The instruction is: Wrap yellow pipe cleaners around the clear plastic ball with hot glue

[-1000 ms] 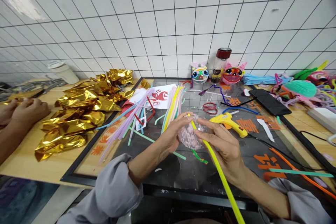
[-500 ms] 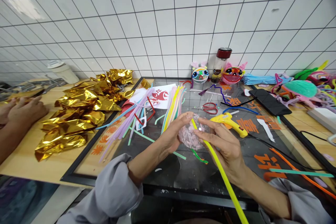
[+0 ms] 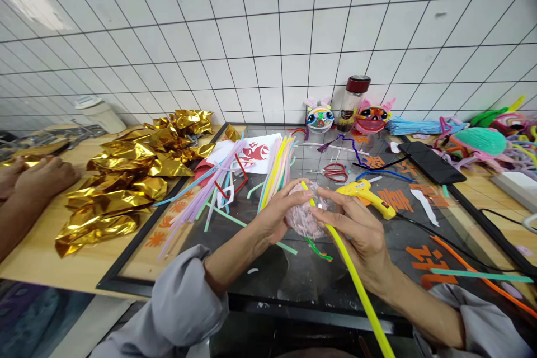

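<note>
My left hand [image 3: 279,212] is closed around the left side of a rounded, pale pink fuzzy piece [image 3: 304,221] with a clear, shiny surface. Its thumb presses near the upper end of a yellow pipe cleaner [image 3: 356,277] laid across the piece. My right hand [image 3: 356,229] pinches that pipe cleaner against the piece from the right; the long tail hangs down toward my lap. Just beyond my right fingers lies a yellow hot glue gun [image 3: 369,197]. Red-handled scissors [image 3: 335,172] rest farther back. A short green twisted pipe cleaner [image 3: 319,250] lies under my hands.
Bundles of pastel pipe cleaners [image 3: 274,170] and crumpled gold foil [image 3: 121,179] lie to the left. Another person's hands [image 3: 39,179] are at the far left. Two animal-face crafts, one of them white [image 3: 319,118], and a bottle [image 3: 352,103] stand at the back. A phone [image 3: 432,162] lies right.
My left thumb has shifted down onto the yellow pipe cleaner, whose upper tip now shows above it. The other person's hands have moved slightly right.
</note>
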`<state>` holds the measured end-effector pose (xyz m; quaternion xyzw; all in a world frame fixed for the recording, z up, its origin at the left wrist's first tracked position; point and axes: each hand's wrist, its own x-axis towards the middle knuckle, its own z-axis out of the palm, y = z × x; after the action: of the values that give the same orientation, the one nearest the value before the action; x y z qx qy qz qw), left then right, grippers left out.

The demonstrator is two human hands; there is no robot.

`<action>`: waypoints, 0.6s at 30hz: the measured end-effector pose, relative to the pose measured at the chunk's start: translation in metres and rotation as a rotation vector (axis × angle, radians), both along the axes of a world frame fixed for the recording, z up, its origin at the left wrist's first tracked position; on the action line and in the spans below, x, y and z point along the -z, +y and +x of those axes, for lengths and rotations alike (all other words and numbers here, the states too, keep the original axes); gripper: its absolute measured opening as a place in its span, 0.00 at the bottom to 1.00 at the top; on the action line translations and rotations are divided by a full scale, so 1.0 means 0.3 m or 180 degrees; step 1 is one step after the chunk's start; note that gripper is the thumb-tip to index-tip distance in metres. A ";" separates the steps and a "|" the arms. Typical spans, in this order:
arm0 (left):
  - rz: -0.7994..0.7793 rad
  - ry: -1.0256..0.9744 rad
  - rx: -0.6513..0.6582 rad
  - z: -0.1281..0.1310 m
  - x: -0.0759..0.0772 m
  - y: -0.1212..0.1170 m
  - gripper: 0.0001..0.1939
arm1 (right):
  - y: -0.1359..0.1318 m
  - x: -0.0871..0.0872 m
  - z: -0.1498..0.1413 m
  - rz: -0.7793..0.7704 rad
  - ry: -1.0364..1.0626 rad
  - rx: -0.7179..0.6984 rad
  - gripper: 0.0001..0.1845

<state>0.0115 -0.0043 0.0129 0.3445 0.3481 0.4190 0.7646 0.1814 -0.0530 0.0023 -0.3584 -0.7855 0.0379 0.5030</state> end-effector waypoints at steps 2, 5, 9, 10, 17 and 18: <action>-0.0009 0.0031 0.0008 0.001 0.004 0.002 0.26 | 0.000 -0.002 -0.002 -0.0002 0.0012 0.0000 0.21; -0.0007 0.0098 -0.0009 0.004 0.015 0.004 0.28 | 0.001 -0.005 -0.004 0.0033 -0.0010 0.0025 0.21; -0.0014 0.0175 -0.0020 0.011 0.030 0.005 0.29 | 0.002 -0.009 -0.004 0.0073 -0.0015 0.0105 0.18; -0.0012 0.0180 -0.0018 0.013 0.034 0.005 0.29 | 0.002 -0.010 -0.004 0.0064 -0.0037 0.0116 0.17; -0.0006 -0.0155 0.0002 0.021 0.049 0.008 0.25 | 0.003 -0.021 0.009 -0.0029 -0.0262 0.0086 0.21; -0.0063 -0.0220 0.0004 0.022 0.051 0.009 0.25 | 0.004 -0.024 0.011 -0.0041 -0.0266 0.0058 0.22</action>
<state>0.0181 -0.0015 -0.0023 0.3224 0.3253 0.4267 0.7798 0.1847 -0.0519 0.0096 -0.3700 -0.8023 0.0234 0.4678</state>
